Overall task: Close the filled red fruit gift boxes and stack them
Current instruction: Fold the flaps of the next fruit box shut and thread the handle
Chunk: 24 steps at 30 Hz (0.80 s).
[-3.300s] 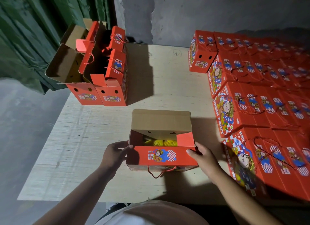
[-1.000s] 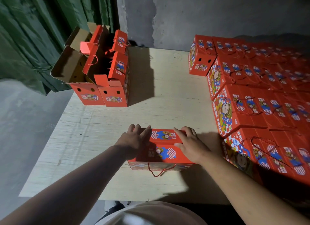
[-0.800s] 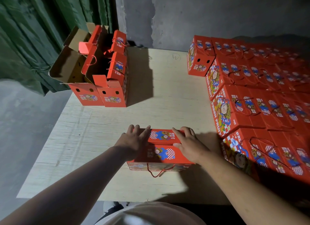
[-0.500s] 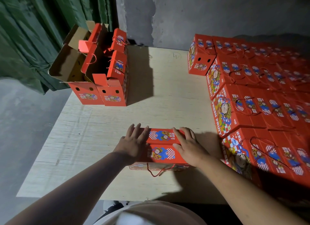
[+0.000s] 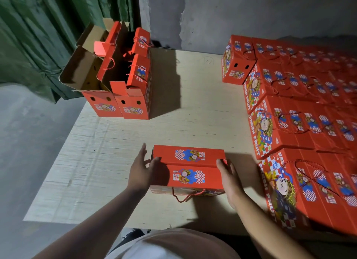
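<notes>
Bare table (image 5: 185, 108) runs from the closed box (image 5: 188, 168) toward 12 o'clock, open to hand passage. At 10 o'clock, open-flapped boxes (image 5: 117, 81) obstruct. From 1 to 4 o'clock, stacked closed boxes (image 5: 301, 127) wall off the right side, just beside the right hand (image 5: 229, 179).

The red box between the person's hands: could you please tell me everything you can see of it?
The red gift box looks like printed cardboard, with cartoon-figure and checker prints on both top flaps. The flaps are folded shut, meeting along a seam across the top. A red cord handle hangs off its near side. It sits flat on the pale wooden table, apart from the stacked boxes to its right. The left hand and right hand touch its two ends, fingers straight.
</notes>
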Motion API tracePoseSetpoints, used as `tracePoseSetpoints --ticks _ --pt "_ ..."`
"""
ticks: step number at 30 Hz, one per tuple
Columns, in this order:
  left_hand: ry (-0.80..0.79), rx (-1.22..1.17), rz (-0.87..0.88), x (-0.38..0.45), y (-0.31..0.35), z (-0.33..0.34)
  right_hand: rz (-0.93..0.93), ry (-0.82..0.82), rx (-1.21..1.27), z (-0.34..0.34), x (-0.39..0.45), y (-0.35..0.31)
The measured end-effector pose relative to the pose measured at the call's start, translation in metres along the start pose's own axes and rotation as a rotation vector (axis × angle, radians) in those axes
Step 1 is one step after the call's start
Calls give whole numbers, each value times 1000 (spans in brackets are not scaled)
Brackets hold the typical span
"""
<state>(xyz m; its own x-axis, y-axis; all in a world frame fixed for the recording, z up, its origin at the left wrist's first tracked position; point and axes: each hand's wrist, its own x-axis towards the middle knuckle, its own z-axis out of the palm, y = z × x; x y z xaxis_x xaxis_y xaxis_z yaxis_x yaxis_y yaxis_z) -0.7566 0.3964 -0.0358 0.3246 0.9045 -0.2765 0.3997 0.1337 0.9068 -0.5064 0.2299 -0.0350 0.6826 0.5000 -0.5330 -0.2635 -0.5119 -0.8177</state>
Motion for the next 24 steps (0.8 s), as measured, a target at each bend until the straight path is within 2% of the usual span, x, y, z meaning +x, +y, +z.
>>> tracePoseSetpoints --ticks 3,5,11,24 --pt "-59 -190 -226 5 -9 -1 -7 -15 55 2 0 -3" --pt "-107 -233 -269 7 -15 0 -17 -20 80 2 -1 -4" --pt "-206 -267 -162 4 -17 1 -15 -25 81 1 -6 -4" --pt "-238 -271 -189 -1 -16 3 -17 -42 41 1 -5 -3"
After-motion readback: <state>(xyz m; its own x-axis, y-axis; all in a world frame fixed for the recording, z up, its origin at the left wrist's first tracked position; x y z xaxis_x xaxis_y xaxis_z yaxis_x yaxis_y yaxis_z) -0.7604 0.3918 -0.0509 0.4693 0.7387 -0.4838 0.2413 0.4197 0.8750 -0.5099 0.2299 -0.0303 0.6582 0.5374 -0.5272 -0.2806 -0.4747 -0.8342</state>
